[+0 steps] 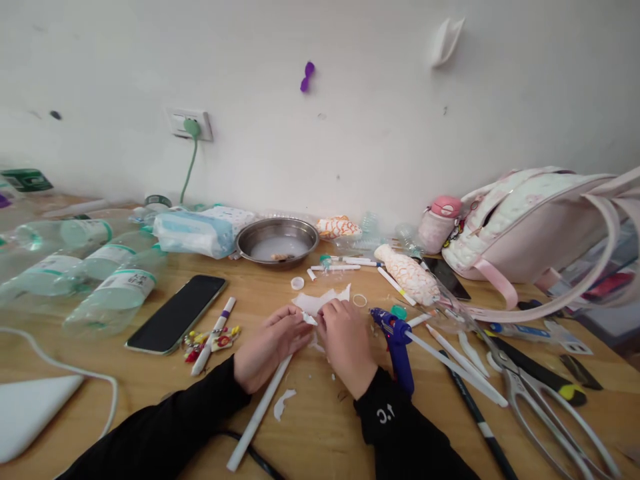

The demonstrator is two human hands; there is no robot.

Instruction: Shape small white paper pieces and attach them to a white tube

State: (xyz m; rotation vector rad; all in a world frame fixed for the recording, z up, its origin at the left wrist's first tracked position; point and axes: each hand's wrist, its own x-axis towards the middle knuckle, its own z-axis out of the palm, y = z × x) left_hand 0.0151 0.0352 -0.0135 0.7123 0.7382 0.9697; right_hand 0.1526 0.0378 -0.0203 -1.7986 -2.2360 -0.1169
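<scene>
My left hand (270,347) and my right hand (346,341) meet at the middle of the wooden table (320,427), both in black sleeves. Their fingertips pinch a small white piece (309,319) between them. Just beyond it lies a torn white scrap of paper or cloth (323,300). A long white glue stick (257,417) lies under my left wrist. A blue glue gun (397,343) lies just right of my right hand.
A black phone (176,313), a white marker (214,327) and several clear plastic bottles (107,293) lie at left. A steel bowl (277,241) stands at the back. Scissors (545,400), more glue sticks (457,367) and a pink bag (535,220) fill the right.
</scene>
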